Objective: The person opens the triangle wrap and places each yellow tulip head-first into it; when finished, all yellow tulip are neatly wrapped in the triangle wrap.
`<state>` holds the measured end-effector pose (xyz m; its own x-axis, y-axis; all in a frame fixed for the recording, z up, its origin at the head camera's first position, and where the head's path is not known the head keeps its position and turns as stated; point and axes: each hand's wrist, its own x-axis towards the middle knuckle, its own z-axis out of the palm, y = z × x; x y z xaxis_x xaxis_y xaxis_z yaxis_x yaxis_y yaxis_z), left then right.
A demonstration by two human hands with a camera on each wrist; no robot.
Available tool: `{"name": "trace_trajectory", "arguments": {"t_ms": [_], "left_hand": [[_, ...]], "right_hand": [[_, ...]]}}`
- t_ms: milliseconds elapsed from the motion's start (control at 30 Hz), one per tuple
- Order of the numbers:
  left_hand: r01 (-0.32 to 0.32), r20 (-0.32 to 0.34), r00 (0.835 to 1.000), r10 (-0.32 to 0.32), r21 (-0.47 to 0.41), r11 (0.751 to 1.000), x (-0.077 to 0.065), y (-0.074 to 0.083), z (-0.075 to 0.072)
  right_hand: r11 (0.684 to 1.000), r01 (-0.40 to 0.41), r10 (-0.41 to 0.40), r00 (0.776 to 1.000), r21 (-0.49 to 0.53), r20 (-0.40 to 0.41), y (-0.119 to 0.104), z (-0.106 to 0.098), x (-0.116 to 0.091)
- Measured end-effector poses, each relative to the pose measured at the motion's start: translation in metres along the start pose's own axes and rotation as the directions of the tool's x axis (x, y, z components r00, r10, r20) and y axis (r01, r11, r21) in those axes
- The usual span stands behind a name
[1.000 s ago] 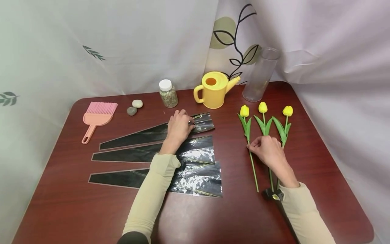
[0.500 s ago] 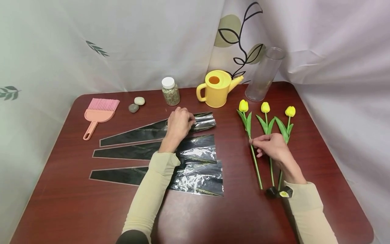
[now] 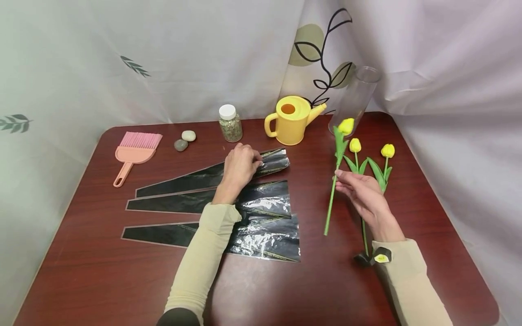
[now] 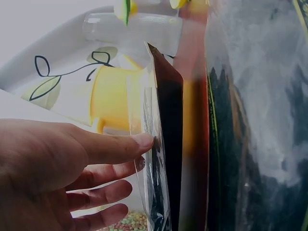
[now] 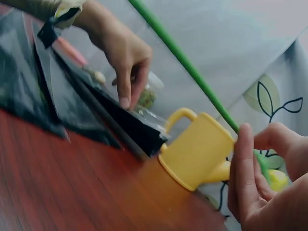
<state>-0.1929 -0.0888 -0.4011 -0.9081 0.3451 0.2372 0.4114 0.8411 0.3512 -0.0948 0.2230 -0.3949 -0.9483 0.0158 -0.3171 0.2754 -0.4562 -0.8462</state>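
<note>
At the right of the bench (image 3: 318, 285), the right hand (image 3: 364, 192) pinches one yellow tulip (image 3: 331, 199) by its stem in a narrow grip, bloom toward the far side. The left hand (image 3: 239, 165) pinches the far black sleeve (image 3: 273, 162) near its right end, beyond two nearer sleeves (image 3: 263, 199); a watering can (image 3: 290, 124) stands farther back.

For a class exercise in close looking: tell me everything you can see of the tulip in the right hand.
The tulip has a yellow bloom, green leaves just below and a long, slim green stem. It looks artificial. The right hand pinches the stem below the leaves, apparently holding it off the table. In the head view it slants, bloom farthest away, overlapping the clear vase, left of two other tulips.
</note>
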Motion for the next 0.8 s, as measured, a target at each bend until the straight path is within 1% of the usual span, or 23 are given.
{"name": "trace_trajectory", "arguments": {"t_ms": [67, 133, 200, 233, 300, 367, 433, 467, 533, 633, 733, 800], "left_hand": [[-0.004, -0.001, 1.0, 0.004, -0.002, 1.0, 0.0, 0.001, -0.001], [-0.009, -0.005, 1.0, 0.009, 0.001, 1.0, 0.0, 0.001, -0.002], [-0.013, -0.012, 1.0, 0.013, -0.003, 1.0, 0.0, 0.001, -0.002], [-0.015, -0.014, 1.0, 0.014, -0.003, 1.0, -0.001, 0.001, -0.002], [-0.018, -0.021, 1.0, 0.018, -0.004, 1.0, -0.001, 0.001, -0.003], [-0.02, -0.028, 0.999, 0.02, -0.007, 1.0, -0.002, 0.001, -0.002], [-0.019, -0.032, 0.999, 0.019, -0.008, 1.0, -0.002, 0.0, -0.002], [-0.019, -0.034, 0.999, 0.018, -0.008, 1.0, -0.003, 0.0, -0.001], [-0.017, -0.034, 0.999, 0.017, -0.008, 1.0, -0.003, 0.0, -0.002], [-0.019, -0.037, 0.999, 0.018, -0.006, 1.0, -0.003, 0.001, -0.003], [-0.024, -0.041, 0.999, 0.024, 0.001, 1.0, -0.002, 0.001, -0.005], [-0.03, -0.045, 0.999, 0.03, 0.005, 1.0, -0.001, 0.001, -0.006]], "right_hand": [[0.996, 0.011, -0.01, 1.0, 0.09, -0.009, 0.0, 0.002, 0.002], [0.984, 0.044, -0.039, 0.999, 0.172, -0.035, -0.001, 0.005, 0.005], [0.967, 0.111, -0.094, 0.992, 0.23, -0.084, -0.002, 0.008, 0.01], [0.956, 0.155, -0.127, 0.984, 0.25, -0.122, -0.003, 0.009, 0.013], [0.932, 0.24, -0.186, 0.96, 0.271, -0.211, -0.004, 0.013, 0.02], [0.909, 0.314, -0.227, 0.925, 0.274, -0.306, -0.004, 0.015, 0.028], [0.896, 0.354, -0.238, 0.892, 0.267, -0.385, -0.004, 0.017, 0.035], [0.892, 0.364, -0.235, 0.88, 0.267, -0.413, -0.003, 0.017, 0.038], [0.889, 0.37, -0.226, 0.867, 0.27, -0.445, -0.001, 0.019, 0.044], [0.884, 0.371, -0.22, 0.867, 0.284, -0.447, 0.006, 0.023, 0.051], [0.879, 0.37, -0.222, 0.877, 0.302, -0.426, 0.015, 0.032, 0.056], [0.881, 0.361, -0.223, 0.886, 0.305, -0.406, 0.022, 0.041, 0.06]]}}
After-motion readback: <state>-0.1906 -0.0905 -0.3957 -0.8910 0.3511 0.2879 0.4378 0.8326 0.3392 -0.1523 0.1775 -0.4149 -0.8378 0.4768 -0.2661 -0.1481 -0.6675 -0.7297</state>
